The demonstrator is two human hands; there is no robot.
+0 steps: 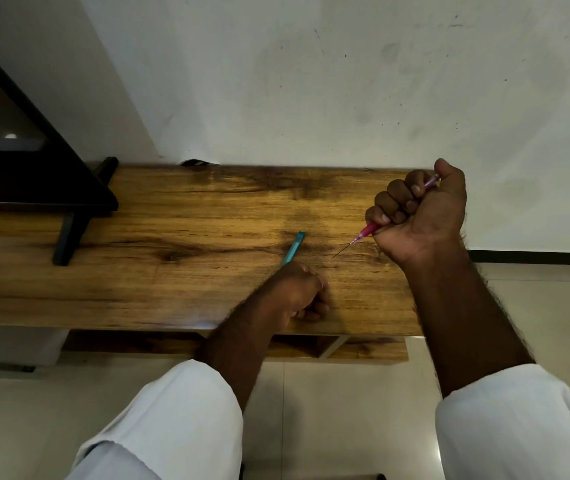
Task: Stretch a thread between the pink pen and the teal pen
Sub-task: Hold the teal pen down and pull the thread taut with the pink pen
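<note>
the left hand [297,292] sits just below the centre of the frame, resting on the wooden table [138,271] near its front edge. its fingers are curled under and it grasps the lower end of the teal pen [294,248]. the pen sticks out of the top of the hand and slants up and to the right, ending close to the middle of the frame. whether its far end touches the wood cannot be told.

the right hand [422,216] is at centre right, clenched in a fist around the pink pen [366,232]. one end of the pen shows above the fingers at the upper right of the fist, and the other end comes out at the lower left, pointing toward the teal pen. a thin dark line [342,250] runs on from that tip down and to the left. it stops just right of the teal pen, and i cannot tell if it is a nib or thread.

both forearms come from white sleeves [179,420] at the bottom. a black stand [69,202] is at the upper left on the table, and a pale wall [311,81] fills the top.
</note>
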